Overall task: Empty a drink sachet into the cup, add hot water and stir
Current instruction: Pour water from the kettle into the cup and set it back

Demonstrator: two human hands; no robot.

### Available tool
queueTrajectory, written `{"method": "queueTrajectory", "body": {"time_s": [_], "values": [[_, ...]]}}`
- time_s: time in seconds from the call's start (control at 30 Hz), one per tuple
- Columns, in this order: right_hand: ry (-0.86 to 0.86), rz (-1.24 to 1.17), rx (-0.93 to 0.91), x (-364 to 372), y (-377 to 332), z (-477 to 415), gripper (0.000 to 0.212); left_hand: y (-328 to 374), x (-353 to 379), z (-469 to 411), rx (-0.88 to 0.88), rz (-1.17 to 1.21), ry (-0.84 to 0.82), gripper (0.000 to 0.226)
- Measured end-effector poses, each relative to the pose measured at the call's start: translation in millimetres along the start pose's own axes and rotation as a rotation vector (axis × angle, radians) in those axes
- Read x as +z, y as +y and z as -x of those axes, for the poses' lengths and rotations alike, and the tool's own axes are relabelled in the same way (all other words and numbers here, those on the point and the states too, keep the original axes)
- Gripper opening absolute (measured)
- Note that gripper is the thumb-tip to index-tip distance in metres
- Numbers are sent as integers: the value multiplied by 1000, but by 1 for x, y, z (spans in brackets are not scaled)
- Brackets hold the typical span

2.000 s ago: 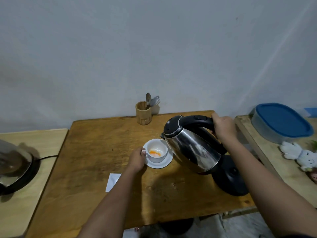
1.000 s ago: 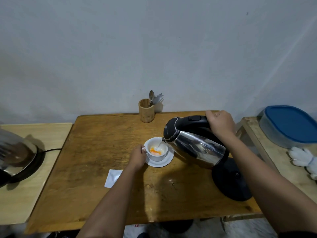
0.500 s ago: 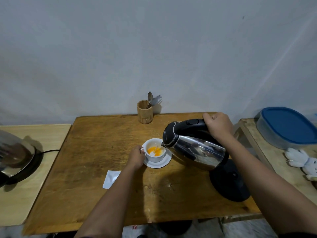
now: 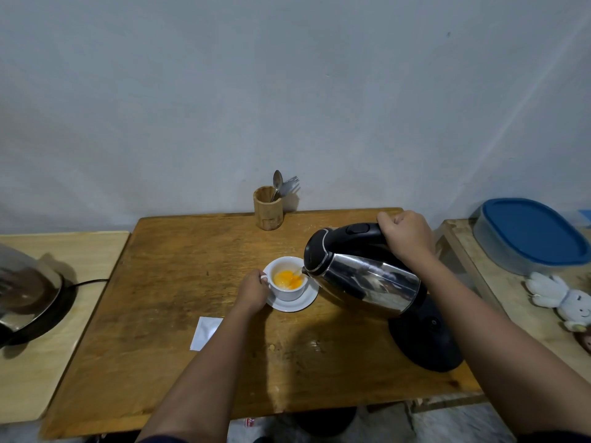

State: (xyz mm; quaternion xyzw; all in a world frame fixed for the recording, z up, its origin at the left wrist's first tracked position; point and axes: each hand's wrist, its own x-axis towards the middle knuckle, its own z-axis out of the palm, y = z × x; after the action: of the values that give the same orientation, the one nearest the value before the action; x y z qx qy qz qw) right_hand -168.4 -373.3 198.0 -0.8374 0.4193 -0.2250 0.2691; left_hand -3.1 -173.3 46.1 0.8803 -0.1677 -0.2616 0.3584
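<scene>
A white cup [image 4: 288, 292] stands on a white saucer [image 4: 303, 304] in the middle of the wooden table [image 4: 179, 282]. Orange liquid fills its bottom. My left hand [image 4: 252, 290] grips the cup's handle from the left. My right hand [image 4: 406, 236] is closed on the black handle of a steel kettle [image 4: 367, 279], which is tilted with its spout over the cup's right rim; a thin stream of water runs into the cup. A white sachet [image 4: 204, 332] lies flat on the table, partly behind my left forearm.
The kettle's black base [image 4: 425, 343] sits at the table's right. A wooden holder [image 4: 268, 208] with a spoon and fork stands at the back edge. A steel pot on a black cooker [image 4: 28, 298] is on the left table. A blue-lidded container [image 4: 527, 235] and a soft toy [image 4: 566, 302] lie on the right shelf.
The kettle has tipped further toward the cup and water pours in. The orange liquid in the cup has spread and risen. My left hand stays on the handle.
</scene>
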Motion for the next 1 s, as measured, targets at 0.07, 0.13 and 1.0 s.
{"method": "queueTrajectory", "body": {"time_s": [0.07, 0.13, 1.0], "values": [[-2, 1, 3, 1, 0, 1, 49, -1, 0, -1, 2, 1, 2, 24], [-5, -3, 10, 2, -1, 1, 49, 0, 0, -1, -3, 3, 1, 21], [22, 90, 45, 4, -10, 2, 47, 3, -2, 3, -6, 28, -22, 13]]}}
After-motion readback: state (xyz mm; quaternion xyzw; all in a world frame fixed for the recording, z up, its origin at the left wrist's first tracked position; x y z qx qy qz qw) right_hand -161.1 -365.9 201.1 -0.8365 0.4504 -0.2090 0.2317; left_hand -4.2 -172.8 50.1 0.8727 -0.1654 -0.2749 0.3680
